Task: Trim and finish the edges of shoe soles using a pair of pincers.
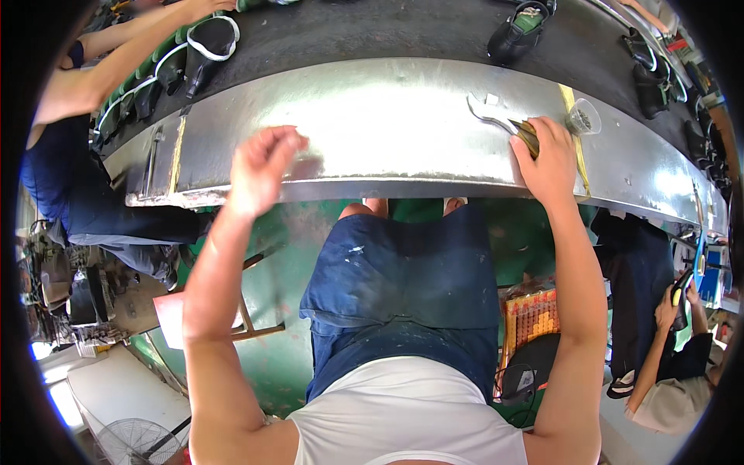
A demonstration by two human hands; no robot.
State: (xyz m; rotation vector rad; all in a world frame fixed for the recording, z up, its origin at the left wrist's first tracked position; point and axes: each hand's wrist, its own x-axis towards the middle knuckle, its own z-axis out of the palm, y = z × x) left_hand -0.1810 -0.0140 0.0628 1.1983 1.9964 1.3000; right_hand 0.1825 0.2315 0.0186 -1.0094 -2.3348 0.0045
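My right hand (549, 163) is closed round the dark, brassy handles of a pair of pliers (493, 116) at the right of the metal bench top (372, 108). Their broad silvery jaws point to the far left and lie low over the metal. Just right of that hand stands a small clear cup (584, 118) with small dark bits in it. Over the bench's near edge at the left, my left hand (262, 169) has its fingers curled in toward the thumb, slightly blurred. Anything between those fingertips is too small or hidden to make out.
Beyond the metal runs a dark belt-like surface (372, 35) with a black shoe (519, 35) and a white-rimmed black boot upper (211, 48). More shoes line the far right. A co-worker's arm (116, 66) reaches in at left; another person's hands (673, 306) are at right.
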